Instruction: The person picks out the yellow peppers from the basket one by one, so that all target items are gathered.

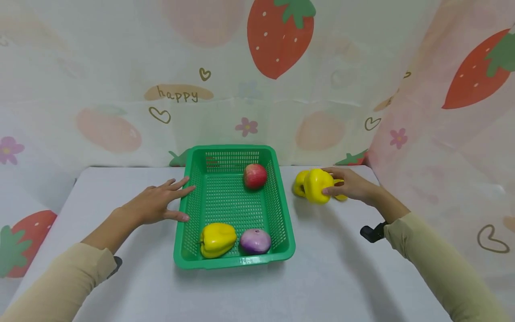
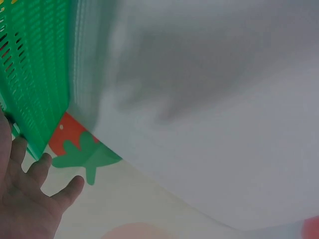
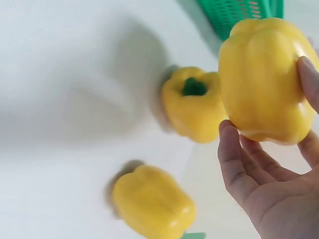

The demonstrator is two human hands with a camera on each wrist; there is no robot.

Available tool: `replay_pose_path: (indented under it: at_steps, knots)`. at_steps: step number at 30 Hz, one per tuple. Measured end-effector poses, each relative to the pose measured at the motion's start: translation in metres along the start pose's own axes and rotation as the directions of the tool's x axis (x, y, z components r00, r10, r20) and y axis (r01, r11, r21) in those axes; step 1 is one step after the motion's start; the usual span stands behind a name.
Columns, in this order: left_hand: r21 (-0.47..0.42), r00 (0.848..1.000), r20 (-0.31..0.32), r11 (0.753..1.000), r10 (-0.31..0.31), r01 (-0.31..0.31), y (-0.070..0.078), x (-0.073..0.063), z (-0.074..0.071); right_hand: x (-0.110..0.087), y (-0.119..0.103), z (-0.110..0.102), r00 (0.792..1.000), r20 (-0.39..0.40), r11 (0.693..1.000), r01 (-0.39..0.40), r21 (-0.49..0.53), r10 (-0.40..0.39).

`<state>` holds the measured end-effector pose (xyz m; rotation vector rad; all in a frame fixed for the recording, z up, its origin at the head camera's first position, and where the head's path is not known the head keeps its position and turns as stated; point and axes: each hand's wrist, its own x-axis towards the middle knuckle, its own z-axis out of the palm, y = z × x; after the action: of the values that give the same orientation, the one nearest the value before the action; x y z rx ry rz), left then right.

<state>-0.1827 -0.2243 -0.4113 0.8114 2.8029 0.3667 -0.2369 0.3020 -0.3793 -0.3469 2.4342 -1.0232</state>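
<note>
My right hand [image 1: 351, 184] grips a yellow bell pepper [image 3: 266, 79] between thumb and fingers, raised over the table to the right of the basket. Below it on the table lie two more yellow peppers, one with a green stem hollow [image 3: 194, 107] and one on its side [image 3: 153, 201]. At the green basket's [image 1: 290, 243] left rim, my left hand [image 1: 154, 203] has its fingers spread, fingertips right at the edge. Inside the basket are a red apple [image 1: 255, 176] at the back right, a yellow pepper [image 1: 218, 240] at the front left and a purple onion [image 1: 255, 241] beside it.
A white-covered table [image 1: 322, 277] carries everything. Behind it and to the right hangs a printed curtain [image 1: 257, 120] with strawberries, hearts and flowers. The back edge of the table meets this cloth.
</note>
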Motion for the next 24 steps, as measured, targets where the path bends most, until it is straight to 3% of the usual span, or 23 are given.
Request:
replay_pose_path:
  at_steps: [10,24]
  knots:
    - [0.004,1.0,0.002,1.0,0.006,-0.006,0.001,0.0,0.0,-0.019,0.048,0.006,0.997,0.037,0.997,-0.076,0.029,0.075]
    - [0.007,1.0,-0.008,1.0,0.011,-0.011,0.001,-0.002,-0.002,-0.035,0.089,0.002,0.982,0.043,0.981,-0.185,0.066,0.182]
